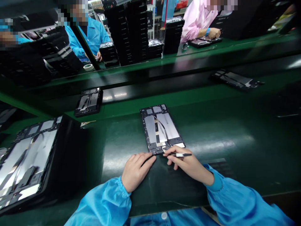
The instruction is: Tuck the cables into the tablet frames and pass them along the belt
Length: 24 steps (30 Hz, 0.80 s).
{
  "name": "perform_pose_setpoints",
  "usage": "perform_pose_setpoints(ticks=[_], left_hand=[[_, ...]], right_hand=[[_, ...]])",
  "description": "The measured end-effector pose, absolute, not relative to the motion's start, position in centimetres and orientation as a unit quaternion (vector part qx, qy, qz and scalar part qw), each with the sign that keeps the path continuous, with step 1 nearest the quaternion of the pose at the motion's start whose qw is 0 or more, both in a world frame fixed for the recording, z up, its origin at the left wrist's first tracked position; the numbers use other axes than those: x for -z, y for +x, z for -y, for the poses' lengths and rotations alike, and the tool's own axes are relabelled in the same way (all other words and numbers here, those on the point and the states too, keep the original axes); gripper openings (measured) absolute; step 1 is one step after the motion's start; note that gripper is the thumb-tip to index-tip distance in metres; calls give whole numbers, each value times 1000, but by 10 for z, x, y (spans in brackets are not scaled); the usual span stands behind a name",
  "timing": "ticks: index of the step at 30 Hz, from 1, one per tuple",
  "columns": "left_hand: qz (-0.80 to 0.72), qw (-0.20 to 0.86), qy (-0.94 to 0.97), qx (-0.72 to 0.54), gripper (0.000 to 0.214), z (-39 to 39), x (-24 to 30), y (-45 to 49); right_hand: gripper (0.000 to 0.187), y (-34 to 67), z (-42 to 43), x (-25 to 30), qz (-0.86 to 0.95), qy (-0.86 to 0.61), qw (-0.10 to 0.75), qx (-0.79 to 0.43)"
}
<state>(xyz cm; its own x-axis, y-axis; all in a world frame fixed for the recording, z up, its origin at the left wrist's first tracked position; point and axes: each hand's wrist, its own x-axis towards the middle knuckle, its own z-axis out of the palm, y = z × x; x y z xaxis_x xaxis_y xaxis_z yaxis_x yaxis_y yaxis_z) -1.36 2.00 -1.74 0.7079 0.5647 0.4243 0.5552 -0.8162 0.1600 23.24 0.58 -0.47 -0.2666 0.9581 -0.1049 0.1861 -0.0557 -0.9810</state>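
An opened tablet lies on the green bench in front of me, its silver inner plate and dark ribbon cables facing up. My left hand rests at its near left corner, fingers stretched out and lying together, fingertips against the edge. At the near edge, my right hand pinches a slim pen-like tool with a white middle and dark end. Its working tip is hidden by the fingers near the tablet's lower edge. Whether the tool touches the tablet, I cannot tell.
A tall stack of opened tablets stands at the left. Single units lie farther off: a tablet at back left and a tablet at back right. Beyond the rail, black tray stacks and co-workers in blue and pink.
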Motion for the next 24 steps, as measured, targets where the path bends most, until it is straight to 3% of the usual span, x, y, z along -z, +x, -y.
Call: perform_pose_setpoints(ticks=[4,11,15,20,24], left_hand=[[-218,63,955,-190,27,5,15,-15],[-196,57,969,-142,30,12,20,-14],[-201,53,968,-138,29,14,22,-15],[-216,63,961,-159,29,15,19,-14],[-276,64,932,-225,22,-4,14,-11]], right_hand=[[23,236,10,7,583,-507,309,-555],[19,226,13,2,693,-516,254,-436],[20,222,15,8,674,-514,265,-460],[36,234,1,7,550,-495,336,-583],[37,240,-39,-10,536,-498,374,-570]])
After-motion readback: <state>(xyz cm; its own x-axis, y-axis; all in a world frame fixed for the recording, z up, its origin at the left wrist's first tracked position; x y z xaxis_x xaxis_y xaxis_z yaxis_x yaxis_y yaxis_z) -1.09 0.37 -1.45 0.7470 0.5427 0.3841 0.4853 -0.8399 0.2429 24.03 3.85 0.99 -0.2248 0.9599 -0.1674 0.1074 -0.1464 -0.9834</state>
